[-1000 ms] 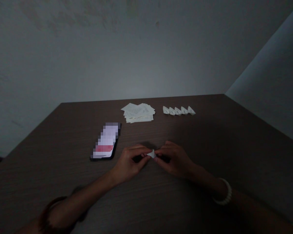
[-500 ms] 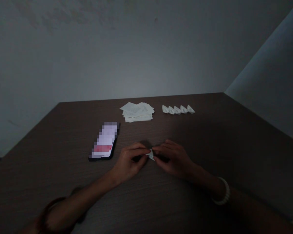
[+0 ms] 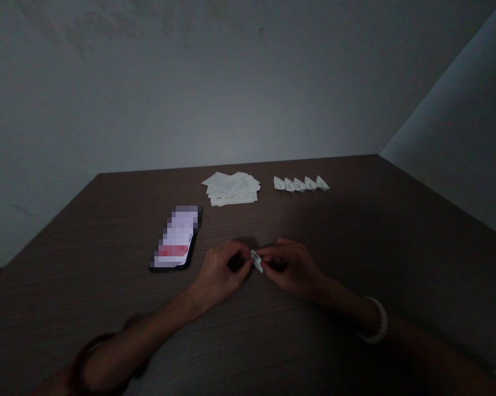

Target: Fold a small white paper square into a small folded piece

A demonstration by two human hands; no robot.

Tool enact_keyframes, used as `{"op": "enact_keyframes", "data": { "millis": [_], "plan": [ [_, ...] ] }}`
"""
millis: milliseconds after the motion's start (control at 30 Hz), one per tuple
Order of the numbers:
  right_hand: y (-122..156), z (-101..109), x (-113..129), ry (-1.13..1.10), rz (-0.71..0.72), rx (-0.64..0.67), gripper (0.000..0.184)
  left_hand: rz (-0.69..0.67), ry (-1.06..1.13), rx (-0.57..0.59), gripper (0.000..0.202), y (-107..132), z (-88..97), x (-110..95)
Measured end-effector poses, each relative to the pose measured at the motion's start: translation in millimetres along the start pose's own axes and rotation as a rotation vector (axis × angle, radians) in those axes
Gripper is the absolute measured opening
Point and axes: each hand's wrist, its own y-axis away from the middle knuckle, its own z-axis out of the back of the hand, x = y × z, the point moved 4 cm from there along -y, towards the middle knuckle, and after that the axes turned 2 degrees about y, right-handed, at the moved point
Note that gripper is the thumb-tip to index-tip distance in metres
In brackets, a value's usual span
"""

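Note:
Both my hands meet at the middle of the dark wooden table (image 3: 355,236). My left hand (image 3: 221,272) and my right hand (image 3: 293,267) pinch a small folded piece of white paper (image 3: 257,260) between their fingertips, just above the tabletop. The paper is tiny and mostly hidden by the fingers. A white bead bracelet (image 3: 375,322) sits on my right wrist and a dark band (image 3: 85,352) on my left forearm.
A phone (image 3: 176,237) with a lit screen lies left of my hands. Farther back lie a loose stack of white paper squares (image 3: 231,188) and a row of several small folded paper boats (image 3: 301,183). Grey walls close off the table's far and right sides.
The folded paper has turned between my fingertips from a flat triangle to a narrower, tilted shape. My hands have stayed in the same place.

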Motion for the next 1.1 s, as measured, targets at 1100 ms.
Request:
{"op": "enact_keyframes", "data": {
  "millis": [1100],
  "plan": [
    [0.9,8.7,-4.4,0.093,0.052,0.032,0.010,-0.332,-0.171,0.071,0.016,6.2,-9.2,4.3]
  ]
}}
